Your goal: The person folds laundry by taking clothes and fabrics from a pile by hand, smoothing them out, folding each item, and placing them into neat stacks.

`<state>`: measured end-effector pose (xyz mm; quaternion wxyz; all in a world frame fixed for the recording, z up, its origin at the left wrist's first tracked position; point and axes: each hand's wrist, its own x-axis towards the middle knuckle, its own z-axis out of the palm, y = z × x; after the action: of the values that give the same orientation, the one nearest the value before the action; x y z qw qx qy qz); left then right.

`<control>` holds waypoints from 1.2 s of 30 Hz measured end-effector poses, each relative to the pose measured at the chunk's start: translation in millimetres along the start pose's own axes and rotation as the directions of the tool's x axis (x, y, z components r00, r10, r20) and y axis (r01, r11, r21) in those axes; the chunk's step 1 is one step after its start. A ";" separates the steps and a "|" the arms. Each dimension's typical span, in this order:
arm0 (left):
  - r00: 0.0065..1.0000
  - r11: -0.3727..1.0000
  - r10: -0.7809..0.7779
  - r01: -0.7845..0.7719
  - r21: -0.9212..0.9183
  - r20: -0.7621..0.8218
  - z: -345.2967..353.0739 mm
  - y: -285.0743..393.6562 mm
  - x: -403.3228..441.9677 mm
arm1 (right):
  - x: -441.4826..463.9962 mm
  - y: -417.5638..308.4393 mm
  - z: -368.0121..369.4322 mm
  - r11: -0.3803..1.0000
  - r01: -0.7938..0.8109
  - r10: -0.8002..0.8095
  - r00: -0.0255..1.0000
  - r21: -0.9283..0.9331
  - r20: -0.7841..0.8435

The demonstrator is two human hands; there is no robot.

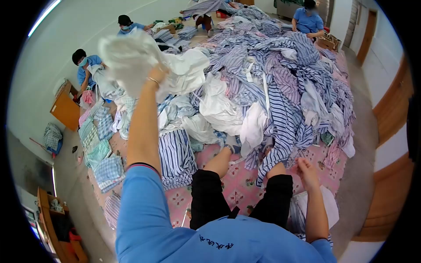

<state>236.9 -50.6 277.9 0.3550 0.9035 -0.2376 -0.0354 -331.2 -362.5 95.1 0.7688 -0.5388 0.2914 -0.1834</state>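
Observation:
My left hand (158, 73) is raised at the upper left, its fingers closed on a white cloth (186, 70) that spreads out to both sides, partly blurred. Low on the right, my right hand (307, 174) has its fingers curled together above the pink floral mat (237, 193); whether anything is in them is too small to tell. Between the hands lies a big heap of striped garments (280, 92) with white pieces (219, 107) among them. A folded stack of blue-and-white striped cloth (176, 153) sits below my left forearm.
Folded checked cloths (107, 168) line the mat's left side. Co-workers sit at the left (83, 70), upper left (127, 27) and upper right (308, 19). Beside my right forearm lies a white cloth pile (329, 206). A wooden cabinet (65, 105) stands by the left wall.

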 end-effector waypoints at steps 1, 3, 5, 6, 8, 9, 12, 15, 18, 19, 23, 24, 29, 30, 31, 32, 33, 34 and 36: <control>0.975 0.961 0.143 -0.096 0.259 -0.172 50.9 -58.0 20.6 | -2.5 9.7 6.5 0.999 -0.038 0.039 0.999 -0.027 0.017; 0.988 0.895 0.122 -0.149 0.420 0.090 137.5 -101.4 -2.4 | -8.3 33.0 13.7 0.993 -0.114 0.115 0.992 -0.025 0.043; 0.954 0.933 0.094 -0.185 0.309 0.286 206.4 -103.9 -70.3 | -11.6 49.5 13.8 0.984 -0.152 0.156 0.987 -0.088 0.041; 0.898 0.921 -0.002 -0.170 0.350 0.441 244.4 -108.1 -93.1 | -12.1 56.1 13.8 0.976 -0.156 0.163 0.986 -0.151 0.033; 0.755 0.873 0.156 -0.407 0.270 0.637 289.6 -97.3 -146.8 | -5.6 84.6 1.7 0.943 -0.092 0.105 0.994 -0.321 0.023; 0.757 1.000 -0.001 -0.001 0.003 0.653 315.9 -100.1 -169.5 | -5.9 89.6 -4.1 0.862 0.002 0.017 0.999 -0.508 0.032; 0.700 0.929 0.245 -0.368 0.045 0.671 380.4 -104.8 -199.7 | -5.2 102.7 -12.2 0.498 0.209 -0.204 0.972 -0.842 0.120; 0.545 0.987 0.076 -0.160 0.014 0.835 410.7 -93.7 -205.8 | -8.1 119.2 -9.6 0.256 0.301 -0.368 0.909 -0.919 0.196; 0.572 0.992 0.105 -0.116 -0.046 0.813 460.4 -112.9 -199.6 | -5.3 141.3 -9.9 0.128 0.247 -0.362 0.913 -0.961 0.186; 0.603 0.988 0.108 -0.152 -0.019 0.790 461.6 -113.6 -197.3 | -2.7 142.0 -6.3 0.120 0.226 -0.369 0.914 -0.967 0.167; 0.705 0.978 -0.025 -0.130 0.164 0.708 438.2 -75.7 -184.6 | 3.9 137.6 -5.7 0.149 0.205 -0.335 0.931 -0.967 0.146; 0.746 0.980 -0.067 -0.075 0.183 0.663 452.5 -81.9 -180.2 | 4.9 136.6 -5.9 0.134 0.215 -0.339 0.927 -0.967 0.159; 0.875 0.949 -0.307 0.314 0.044 0.376 510.0 -81.1 -152.1 | 13.1 127.7 -1.7 0.094 0.244 -0.359 0.913 -0.965 0.196; 0.871 0.928 -0.338 0.372 -0.029 0.356 515.5 -76.0 -143.6 | 15.3 126.5 -1.4 0.063 0.259 -0.379 0.899 -0.964 0.217; 0.865 0.899 -0.371 0.425 -0.101 0.337 520.5 -70.3 -136.3 | 16.3 127.7 -2.7 0.073 0.259 -0.378 0.901 -0.963 0.214; 0.849 0.868 -0.438 0.485 -0.109 0.294 527.4 -60.6 -130.9 | 18.1 128.8 -4.7 0.081 0.262 -0.379 0.900 -0.962 0.214; 0.839 0.870 -0.438 0.486 -0.082 0.324 537.2 -58.9 -123.2 | 19.8 129.0 -5.4 0.090 0.265 -0.380 0.900 -0.960 0.213; 0.827 0.873 -0.437 0.484 -0.054 0.354 546.5 -57.8 -115.2 | 21.7 129.9 -5.7 0.095 0.258 -0.386 0.900 -0.961 0.204; 0.786 0.888 -0.410 0.461 0.004 0.463 566.3 -58.8 -101.4 | 23.1 129.3 -5.1 0.101 0.252 -0.391 0.900 -0.962 0.195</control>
<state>39.3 -320.9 -193.5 0.3210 0.8795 -0.0961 -0.3379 -321.0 -334.5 -32.9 0.1714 -0.9396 0.2570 -0.1472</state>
